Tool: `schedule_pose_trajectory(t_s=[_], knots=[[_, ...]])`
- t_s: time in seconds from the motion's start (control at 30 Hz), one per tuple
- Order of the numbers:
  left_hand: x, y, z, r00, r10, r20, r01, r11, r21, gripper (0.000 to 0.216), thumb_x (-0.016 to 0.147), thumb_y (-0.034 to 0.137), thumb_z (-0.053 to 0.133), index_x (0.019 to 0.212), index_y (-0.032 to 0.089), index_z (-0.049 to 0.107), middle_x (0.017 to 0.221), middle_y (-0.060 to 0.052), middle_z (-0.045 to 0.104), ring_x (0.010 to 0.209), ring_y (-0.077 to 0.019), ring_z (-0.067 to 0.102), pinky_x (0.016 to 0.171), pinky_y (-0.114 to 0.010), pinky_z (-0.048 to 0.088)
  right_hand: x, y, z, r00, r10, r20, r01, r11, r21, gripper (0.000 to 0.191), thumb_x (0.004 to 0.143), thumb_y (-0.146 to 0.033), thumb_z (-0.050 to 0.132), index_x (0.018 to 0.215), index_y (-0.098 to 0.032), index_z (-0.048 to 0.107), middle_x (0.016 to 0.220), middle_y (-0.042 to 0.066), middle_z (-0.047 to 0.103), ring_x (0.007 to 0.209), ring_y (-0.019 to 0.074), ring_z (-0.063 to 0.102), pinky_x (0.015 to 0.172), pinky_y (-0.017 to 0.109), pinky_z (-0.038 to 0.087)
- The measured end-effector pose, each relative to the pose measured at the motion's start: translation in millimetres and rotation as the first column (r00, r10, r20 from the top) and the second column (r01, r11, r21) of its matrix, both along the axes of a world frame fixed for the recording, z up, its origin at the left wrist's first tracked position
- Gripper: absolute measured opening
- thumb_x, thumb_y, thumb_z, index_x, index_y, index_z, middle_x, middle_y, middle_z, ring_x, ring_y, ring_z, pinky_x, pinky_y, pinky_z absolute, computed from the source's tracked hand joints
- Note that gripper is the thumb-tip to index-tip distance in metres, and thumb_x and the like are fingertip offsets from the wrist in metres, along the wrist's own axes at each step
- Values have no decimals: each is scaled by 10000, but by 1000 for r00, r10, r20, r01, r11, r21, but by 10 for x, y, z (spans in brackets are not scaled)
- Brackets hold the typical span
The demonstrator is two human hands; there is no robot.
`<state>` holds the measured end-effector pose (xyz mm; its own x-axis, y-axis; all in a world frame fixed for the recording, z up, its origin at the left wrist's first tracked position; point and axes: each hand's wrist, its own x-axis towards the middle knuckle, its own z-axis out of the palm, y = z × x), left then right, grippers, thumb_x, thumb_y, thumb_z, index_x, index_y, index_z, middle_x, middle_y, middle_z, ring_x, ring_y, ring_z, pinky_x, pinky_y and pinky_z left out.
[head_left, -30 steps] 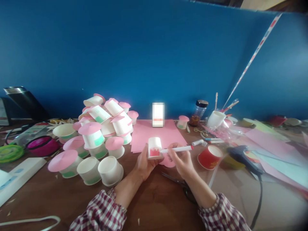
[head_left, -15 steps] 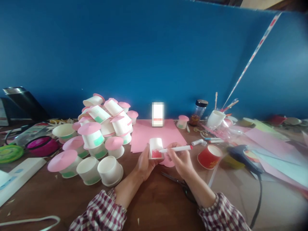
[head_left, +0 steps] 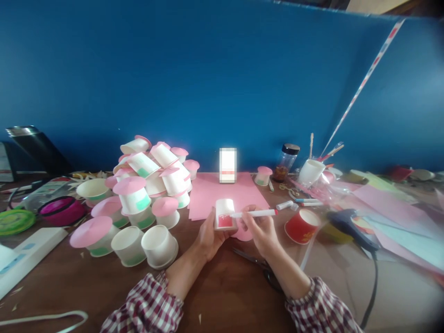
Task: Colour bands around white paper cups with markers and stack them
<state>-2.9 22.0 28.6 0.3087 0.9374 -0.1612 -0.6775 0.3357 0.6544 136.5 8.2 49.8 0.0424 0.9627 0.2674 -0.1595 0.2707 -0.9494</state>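
Your left hand (head_left: 210,235) grips small white cup (head_left: 225,206), raised above table (head_left: 208,296) near pink sheets (head_left: 204,192). Your right hand (head_left: 262,232) pinches white marker (head_left: 258,213), its tip at right edge of cup's red patch (head_left: 225,222); contact too fine to tell. Patch's upper edge looks ragged, with white gaps. For clean colour, best brace cup firmly, keep left fingers off patch, use short, light strokes, turn cup rather than wrist. Mind scissors (head_left: 248,256) lying below right forearm.
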Motion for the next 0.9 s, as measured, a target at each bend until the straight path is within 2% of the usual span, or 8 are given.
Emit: schedule_pose_trajectory(t_s=[0.2, 0.33, 0.53, 0.7, 0.9], knots=[[-3, -4, 4, 1000, 24, 2, -24, 1000, -12, 476, 854, 511, 444, 948, 77, 614, 898, -140, 651, 799, -222, 612, 770, -376, 495, 2, -8, 8, 999, 46, -3, -46, 999, -2, 190, 822, -329, 632, 786, -159, 556, 560, -37, 530, 516, 75, 488, 525, 210, 414], [-1, -17, 25, 1000, -12, 8, 12, 1000, 10, 466, 858, 507, 438, 941, 82, 611, 918, -145, 646, 831, -230, 609, 781, -378, 493, 8, -7, 22, 1000, 3, -15, -3, 1000, 19, 195, 812, -336, 641, 785, -158, 564, 591, -27, 543, 529, 79, 507, 523, 209, 425], [3, -22, 43, 1000, 24, 1, -24, 1000, -13, 452, 858, 496, 448, 932, 80, 610, 890, -137, 646, 816, -224, 607, 766, -374, 499, 14, -8, 26, 1000, 17, -14, -17, 1000, -1, 205, 803, -347, 647, 782, -162, 562, 575, -31, 539, 513, 80, 503, 514, 211, 426], [-2, -27, 57, 999, 39, -9, -39, 999, -21, 425, 858, 480, 460, 902, 86, 612, 813, -107, 639, 746, -201, 600, 747, -379, 508, 21, -1, 34, 999, -29, 14, 29, 1000, 1, 208, 793, -345, 651, 768, -156, 569, 577, -23, 548, 513, 80, 492, 499, 206, 413], [-1, -29, 41, 1000, 16, -14, -16, 1000, 25, 388, 861, 449, 470, 901, 92, 617, 828, -105, 641, 760, -199, 598, 739, -369, 512, 20, -12, 47, 999, -43, 17, 43, 999, 1, 206, 792, -350, 648, 771, -162, 569, 575, -22, 543, 512, 88, 485, 495, 217, 412]])
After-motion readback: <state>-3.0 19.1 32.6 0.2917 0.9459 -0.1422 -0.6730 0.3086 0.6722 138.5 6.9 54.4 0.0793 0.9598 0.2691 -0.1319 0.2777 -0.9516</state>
